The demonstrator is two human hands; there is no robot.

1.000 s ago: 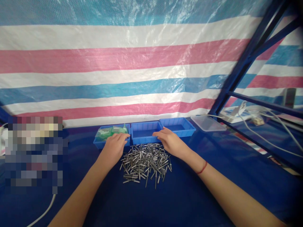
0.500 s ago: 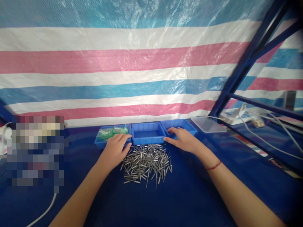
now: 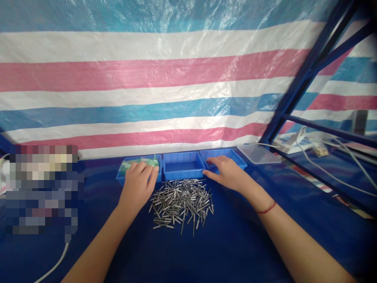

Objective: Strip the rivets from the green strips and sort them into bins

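My left hand (image 3: 138, 182) reaches over the front of the left blue bin (image 3: 118, 175), its fingers bent down onto green plastic bags (image 3: 125, 163) inside. The fingertips are partly hidden, and I see no firm grip on a bag. My right hand (image 3: 226, 173) is at the near left corner of the right blue bin (image 3: 237, 157), thumb and fingers apart, the thumb by the front corner and the fingers over the inside. Between my hands, a heap of metal pop rivets (image 3: 182, 204) lies in front of the middle blue bin (image 3: 184, 173), which looks bare inside.
A clear plastic lid (image 3: 259, 154) lies right of the bins on the dark blue tabletop (image 3: 188, 259). A blue metal frame (image 3: 294, 94) and white cables (image 3: 324, 173) stand at the right. Striped sheeting (image 3: 147, 78) hangs behind. A blurred-out patch (image 3: 44, 192) covers the left.
My left hand has shifted left and turned from the bin's near right corner onto the green bags. My right hand has hardly moved. The rivet heap stays as it was.
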